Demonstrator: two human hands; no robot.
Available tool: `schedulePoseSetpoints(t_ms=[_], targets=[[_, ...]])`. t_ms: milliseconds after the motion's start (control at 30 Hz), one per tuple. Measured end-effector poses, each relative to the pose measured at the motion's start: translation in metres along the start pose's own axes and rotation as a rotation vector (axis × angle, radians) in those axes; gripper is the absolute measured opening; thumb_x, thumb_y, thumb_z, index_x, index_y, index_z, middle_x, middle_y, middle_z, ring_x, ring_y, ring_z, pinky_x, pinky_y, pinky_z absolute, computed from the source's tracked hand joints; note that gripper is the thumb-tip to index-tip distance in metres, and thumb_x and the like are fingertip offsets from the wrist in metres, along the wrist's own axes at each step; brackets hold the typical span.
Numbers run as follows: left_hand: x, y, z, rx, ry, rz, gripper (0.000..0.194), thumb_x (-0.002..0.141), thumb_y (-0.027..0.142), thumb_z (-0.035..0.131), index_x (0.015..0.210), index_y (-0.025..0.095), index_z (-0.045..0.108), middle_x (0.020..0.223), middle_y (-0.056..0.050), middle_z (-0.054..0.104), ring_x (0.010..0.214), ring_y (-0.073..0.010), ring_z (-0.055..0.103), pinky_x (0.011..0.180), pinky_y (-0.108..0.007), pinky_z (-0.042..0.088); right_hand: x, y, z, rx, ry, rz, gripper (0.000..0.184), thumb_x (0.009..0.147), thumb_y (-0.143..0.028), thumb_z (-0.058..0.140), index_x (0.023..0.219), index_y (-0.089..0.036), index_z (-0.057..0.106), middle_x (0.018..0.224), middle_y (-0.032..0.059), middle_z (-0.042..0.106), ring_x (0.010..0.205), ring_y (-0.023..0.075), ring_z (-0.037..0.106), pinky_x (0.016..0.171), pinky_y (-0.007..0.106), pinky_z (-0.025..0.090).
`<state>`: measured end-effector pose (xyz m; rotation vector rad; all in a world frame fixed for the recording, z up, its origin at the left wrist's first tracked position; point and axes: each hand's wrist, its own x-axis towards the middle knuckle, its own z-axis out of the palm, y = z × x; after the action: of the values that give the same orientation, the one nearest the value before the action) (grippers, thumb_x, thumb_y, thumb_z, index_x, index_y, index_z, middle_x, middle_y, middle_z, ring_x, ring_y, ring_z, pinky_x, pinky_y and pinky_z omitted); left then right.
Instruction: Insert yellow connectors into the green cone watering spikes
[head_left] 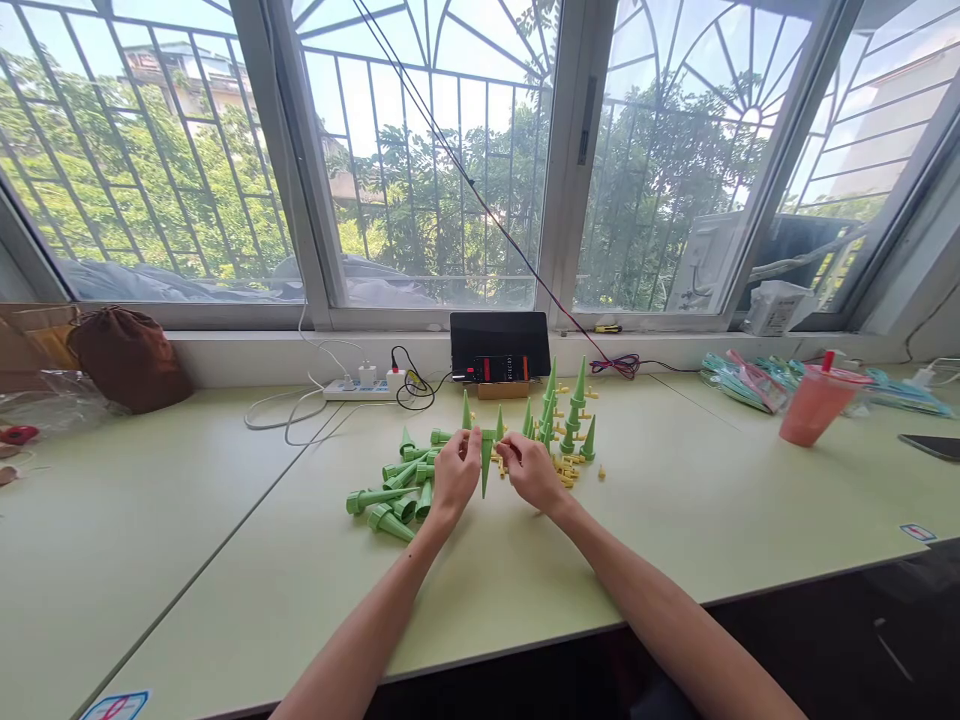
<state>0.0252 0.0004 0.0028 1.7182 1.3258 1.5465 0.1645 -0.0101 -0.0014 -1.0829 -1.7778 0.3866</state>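
Observation:
A green plant watering spike hangs tip down over the table, its wide end up, gripped by the fingers of my left hand. Just right of its wide end is my right hand, with thumb and fingers pinched together; whatever is between them is too small to make out. Loose green spikes lie in a heap left of my left hand. Beyond my right hand stand several upright green spikes, some stacked, with yellow valves sticking out. Small loose yellow valves lie near their bases.
A dark tablet leans at the back behind a phone. To the left are a power strip with cables and a brown pouch. A red-lidded cup and plastic packets stand at right. The table's front edge is near my forearms.

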Motion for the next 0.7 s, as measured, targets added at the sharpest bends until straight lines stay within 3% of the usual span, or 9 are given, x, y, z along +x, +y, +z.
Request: schedulePoseSetpoints(t_ms=[133,400,700], targets=[[0.0017,-0.0016,0.0,-0.053,0.016,-0.07,0.045,0.082,0.06,0.046,0.063,0.021,0.054,0.05,0.001,0.047,0.047,-0.0144,0.043,0.046,-0.026,0.03,0.0,0.0001,-0.0005,0.015,0.009,-0.003,0.029,0.093,-0.033,0.04,0.069,-0.019,0.05,0.061,-0.0001,0.054,0.055,0.0122,0.047,0.055,0.022,0.033],[-0.001,-0.0021,0.0029,-0.196,-0.107,-0.179,0.047,0.082,0.059,0.046,0.056,0.022,0.034,0.042,0.006,0.03,0.035,-0.0087,0.028,0.036,-0.024,0.023,-0.0005,0.0017,0.0011,0.06,-0.047,-0.018,0.03,0.093,-0.032,0.042,0.068,-0.018,0.052,0.06,-0.0001,0.055,0.054,0.0118,0.048,0.054,0.022,0.035],[-0.0012,0.0015,0.0015,-0.394,-0.169,-0.317,0.042,0.079,0.055,0.053,0.06,0.021,0.037,0.04,0.008,0.029,0.031,-0.0059,0.022,0.031,-0.02,0.018,-0.0002,0.0061,0.0017,0.006,-0.033,-0.023,0.032,0.093,-0.033,0.041,0.066,-0.019,0.049,0.058,-0.0013,0.052,0.053,0.0113,0.043,0.053,0.022,0.031]])
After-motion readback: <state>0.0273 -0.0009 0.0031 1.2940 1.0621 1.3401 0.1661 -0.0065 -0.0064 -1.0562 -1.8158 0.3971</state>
